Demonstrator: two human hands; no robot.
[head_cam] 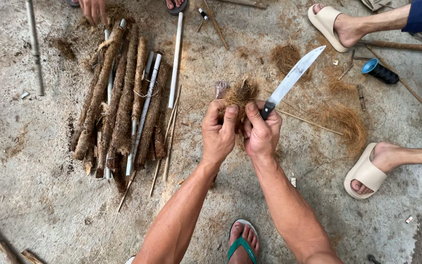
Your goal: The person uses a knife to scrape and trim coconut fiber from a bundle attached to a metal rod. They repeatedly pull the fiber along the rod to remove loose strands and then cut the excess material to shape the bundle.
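Note:
My left hand (218, 132) and my right hand (262, 133) are pressed together over a tuft of brown coconut fibre (241, 93), which sticks up above my fingers. Both thumbs pinch the tuft. My right hand also grips the black handle of a long knife (294, 77), its blade pointing up and to the right. My hands hover over the concrete floor (40, 190).
A pile of fibre-wrapped sticks and white pipes (123, 102) lies to the left. Loose fibre clumps (343, 122) lie to the right. Another person's feet in beige sandals (365, 171) and a blue-and-black cylinder (379, 71) are at right. My foot in a green flip-flop (242, 242) is below.

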